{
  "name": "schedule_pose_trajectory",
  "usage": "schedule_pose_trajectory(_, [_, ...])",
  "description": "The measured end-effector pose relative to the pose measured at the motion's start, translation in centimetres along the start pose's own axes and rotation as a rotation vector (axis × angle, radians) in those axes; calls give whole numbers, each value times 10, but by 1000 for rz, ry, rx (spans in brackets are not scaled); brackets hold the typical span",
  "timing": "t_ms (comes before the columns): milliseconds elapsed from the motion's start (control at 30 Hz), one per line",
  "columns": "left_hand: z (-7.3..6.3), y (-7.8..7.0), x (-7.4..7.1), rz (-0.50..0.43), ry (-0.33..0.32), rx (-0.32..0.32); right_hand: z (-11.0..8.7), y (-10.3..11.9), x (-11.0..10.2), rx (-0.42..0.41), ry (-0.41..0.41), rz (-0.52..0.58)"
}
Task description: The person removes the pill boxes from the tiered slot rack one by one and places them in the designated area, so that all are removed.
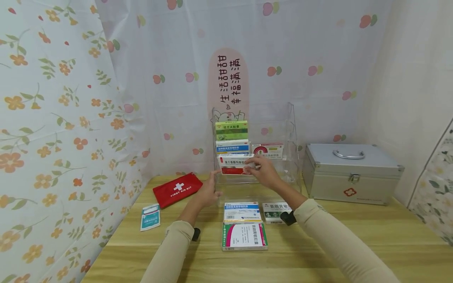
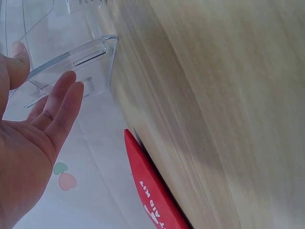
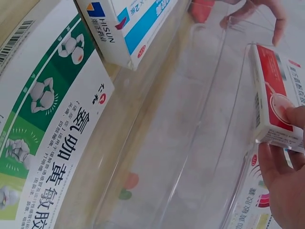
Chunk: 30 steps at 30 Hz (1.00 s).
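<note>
In the head view my right hand pinches the right end of a red-and-white medicine box at the front of a clear tiered rack. The right wrist view shows the thumb on the printed face of this medicine box and the fingers beneath it. My left hand is at the rack's left side, one fingertip near the box's left end. Up close, the left hand has loosely extended fingers beside the clear side panel. Behind the held box stand a blue-and-white box and a green box.
Another red-and-white box stands on the rack's right side. Before the rack lie a blue-and-white box, a green-and-white box and a pink-and-green box. A red first aid pouch, a teal packet and a silver case flank it.
</note>
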<state>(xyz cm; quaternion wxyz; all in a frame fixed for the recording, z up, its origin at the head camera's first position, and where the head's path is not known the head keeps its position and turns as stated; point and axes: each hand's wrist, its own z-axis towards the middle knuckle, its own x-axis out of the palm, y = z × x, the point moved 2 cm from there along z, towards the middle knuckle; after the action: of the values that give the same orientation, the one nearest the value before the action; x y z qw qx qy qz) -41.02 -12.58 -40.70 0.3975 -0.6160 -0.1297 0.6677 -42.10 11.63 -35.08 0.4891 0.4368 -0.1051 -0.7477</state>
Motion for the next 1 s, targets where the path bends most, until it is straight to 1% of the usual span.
schedule_pose_trajectory(67, [0,0,0,0,-1,-2,-2,1,-1,-14,-9,-2])
schedule_pose_trajectory(233, [-2,0,0,5,-8,-24,-7,4,-3,-16,-18,7])
schedule_pose_trajectory(533, [-1,-1,1,-2,-12,-37,-17,-1,-13,25,-75,36])
schedule_pose_trajectory(733, [-1,-1,-1,3,-13,-49,-26,-2,-20,59,-116,79])
schedule_pose_trajectory(1000, [0,-2,0,-3,-12,-25,-43,-8,-30,111,-166,146])
